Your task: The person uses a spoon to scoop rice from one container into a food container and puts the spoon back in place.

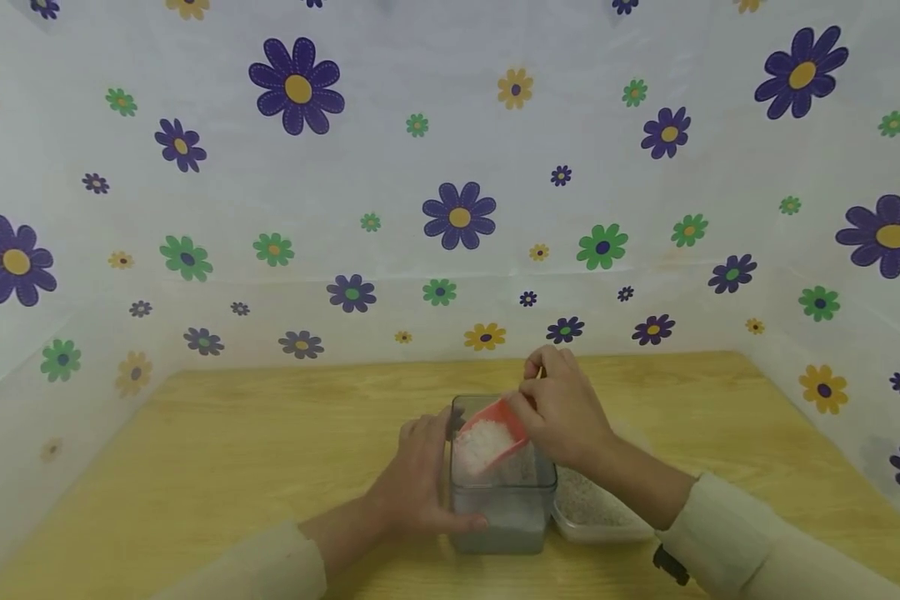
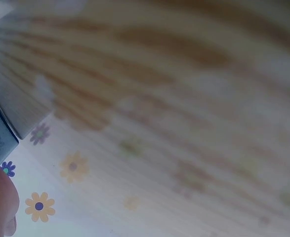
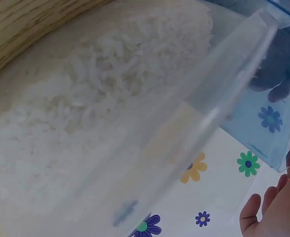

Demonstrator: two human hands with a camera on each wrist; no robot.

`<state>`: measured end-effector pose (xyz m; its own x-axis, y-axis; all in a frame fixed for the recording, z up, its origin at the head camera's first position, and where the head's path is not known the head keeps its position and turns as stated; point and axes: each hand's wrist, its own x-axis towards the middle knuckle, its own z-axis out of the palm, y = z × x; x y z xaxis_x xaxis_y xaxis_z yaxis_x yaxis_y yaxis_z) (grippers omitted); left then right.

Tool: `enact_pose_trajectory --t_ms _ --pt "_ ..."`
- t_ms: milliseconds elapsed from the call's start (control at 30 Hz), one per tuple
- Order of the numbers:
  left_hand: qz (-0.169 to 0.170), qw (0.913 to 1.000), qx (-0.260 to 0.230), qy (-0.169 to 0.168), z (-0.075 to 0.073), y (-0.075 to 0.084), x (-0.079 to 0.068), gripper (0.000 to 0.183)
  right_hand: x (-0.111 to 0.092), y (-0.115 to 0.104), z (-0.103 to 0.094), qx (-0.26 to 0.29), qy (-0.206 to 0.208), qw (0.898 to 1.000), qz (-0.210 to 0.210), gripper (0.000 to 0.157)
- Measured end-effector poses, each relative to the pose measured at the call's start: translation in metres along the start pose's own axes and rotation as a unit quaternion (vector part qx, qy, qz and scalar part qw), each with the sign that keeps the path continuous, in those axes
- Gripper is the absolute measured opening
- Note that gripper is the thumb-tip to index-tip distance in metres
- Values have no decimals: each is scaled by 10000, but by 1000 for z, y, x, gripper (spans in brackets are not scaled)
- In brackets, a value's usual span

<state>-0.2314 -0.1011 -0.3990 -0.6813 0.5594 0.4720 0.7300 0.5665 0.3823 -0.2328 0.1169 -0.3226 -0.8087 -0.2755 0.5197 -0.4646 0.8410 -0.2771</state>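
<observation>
1. My right hand [image 1: 566,421] is clamped on the pink scoop [image 1: 520,419], with thumb and fingers closed together at its handle end. The scoop lies just left of this grip, slanting down at the mouth of the clear box [image 1: 498,527].
2. The scoop carries a heap of white grains [image 1: 486,442], so I judge that a slow turn of the wrist is best, letting them slide in a thin stream.
3. I think the lip of the scoop should be well within the walls before I tilt more (how deep it sits, I cannot tell exactly).
4. My left hand [image 1: 414,475] is clamped around the box, thumb on the near side, fingers at the far left. This firm hold is useful, because a knock from the scoop could probably shift the box.
5. Below my right grip, just beside the box, is the tub [image 1: 603,533] with rice [image 3: 115,79]. My wrist should be high enough not to push its rim.
6. Finally, a gentle shake may free any grains which stick.
</observation>
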Motion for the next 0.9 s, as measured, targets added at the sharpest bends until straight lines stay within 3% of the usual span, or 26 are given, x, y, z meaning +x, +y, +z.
enact_pose_trajectory --t_ms 167,367,667,900 --pt "1 10000 13 -4 1 -1 -2 114 0 0 -6 282 9 9993 249 37" --pt "75 10000 6 64 2 -2 0 110 6 8 -28 731 63 9940 808 43" --pt "147 9996 -239 106 3 -2 2 106 -3 37 -57 624 88 9894 1308 46" --pt "123 9997 -218 33 1 -1 2 103 -21 62 -65 191 1 9878 1548 48"
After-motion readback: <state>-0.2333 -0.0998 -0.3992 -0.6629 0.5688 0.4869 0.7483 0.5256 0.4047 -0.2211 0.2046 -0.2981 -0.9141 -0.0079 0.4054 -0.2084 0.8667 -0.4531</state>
